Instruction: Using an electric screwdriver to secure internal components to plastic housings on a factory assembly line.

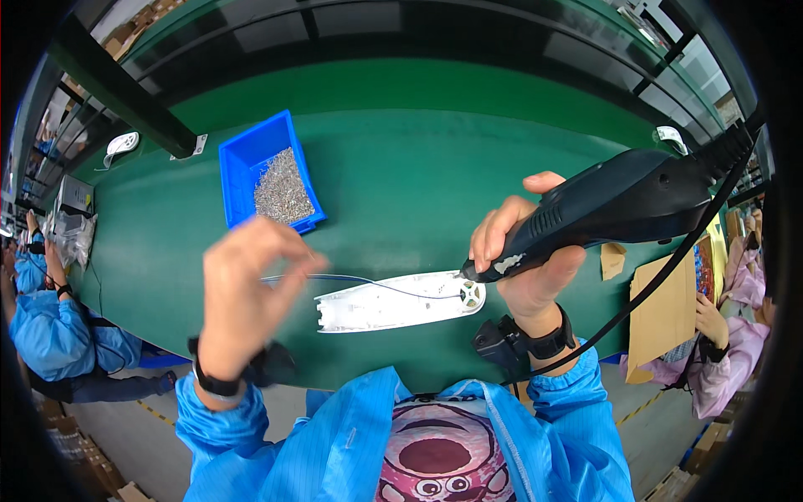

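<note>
On green bench, centre, near edge: long white plastic housing lies flat, approx. crosswise, rounded end to R, w/ spoked ring in that end. Thin cable runs along/over housing from ring toward L hand.

R hand: fingers & thumb clamped round body of black electric screwdriver, held tilted, nose down-L at housing's rounded end, just beside ring. Tip contact w/ housing: cannot tell.

L hand: blurred, above bench L of housing, below bin. Thumb & forefinger drawn close; whether they meet or grip anything (cable incl.), cannot tell.

Containers:
- Blue open-top bin, upper L of housing, set askew. Holds heap of small silvery metal pcs, look like screws; heap toward near/R side, bin floor bare at far L.
- Cardboard carton, R end of bench, open; red/blue contents partly seen, too small to ID.
- Clear plastic bag, far L, crumpled, beside greyish box; contents of both unclear.
</note>
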Demonstrator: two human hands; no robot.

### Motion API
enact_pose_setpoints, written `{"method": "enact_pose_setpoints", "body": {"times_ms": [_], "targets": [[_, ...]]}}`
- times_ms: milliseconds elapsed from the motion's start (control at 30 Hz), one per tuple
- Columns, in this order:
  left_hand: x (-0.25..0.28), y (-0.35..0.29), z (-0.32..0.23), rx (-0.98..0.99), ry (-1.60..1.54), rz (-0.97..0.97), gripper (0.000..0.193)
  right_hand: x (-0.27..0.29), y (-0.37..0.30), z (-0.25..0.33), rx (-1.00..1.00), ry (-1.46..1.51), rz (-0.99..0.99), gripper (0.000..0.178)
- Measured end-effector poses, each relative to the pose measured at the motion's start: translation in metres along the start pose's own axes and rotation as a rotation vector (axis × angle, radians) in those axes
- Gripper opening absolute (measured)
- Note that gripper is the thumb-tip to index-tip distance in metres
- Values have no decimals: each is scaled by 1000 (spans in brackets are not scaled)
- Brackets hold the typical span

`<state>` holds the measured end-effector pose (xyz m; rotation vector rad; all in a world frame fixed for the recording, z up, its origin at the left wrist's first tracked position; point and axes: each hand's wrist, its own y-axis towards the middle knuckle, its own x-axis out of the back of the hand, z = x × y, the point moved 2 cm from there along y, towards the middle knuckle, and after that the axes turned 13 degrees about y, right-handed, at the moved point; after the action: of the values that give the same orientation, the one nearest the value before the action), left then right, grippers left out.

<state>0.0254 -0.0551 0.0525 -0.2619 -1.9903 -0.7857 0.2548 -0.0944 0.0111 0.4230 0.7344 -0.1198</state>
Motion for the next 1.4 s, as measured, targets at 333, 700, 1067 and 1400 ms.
{"method": "enact_pose_setpoints", "body": {"times_ms": [333, 700, 1067, 1400], "targets": [[-49, -46, -32, -27, -34, 127, 16, 0, 1, -3, -19, -8, -9, 79], [-60, -50, -31, -8, -53, 138, 15, 6, 0, -10, -22, 19, 5, 76], [-61, -52, -28, 20, -50, 150, 15, 9, -3, -15, -22, 19, 29, 73], [-50, -31, -49, -25, -179, 76, 11, -26, -8, 22, 21, 228, 106, 83]]}}
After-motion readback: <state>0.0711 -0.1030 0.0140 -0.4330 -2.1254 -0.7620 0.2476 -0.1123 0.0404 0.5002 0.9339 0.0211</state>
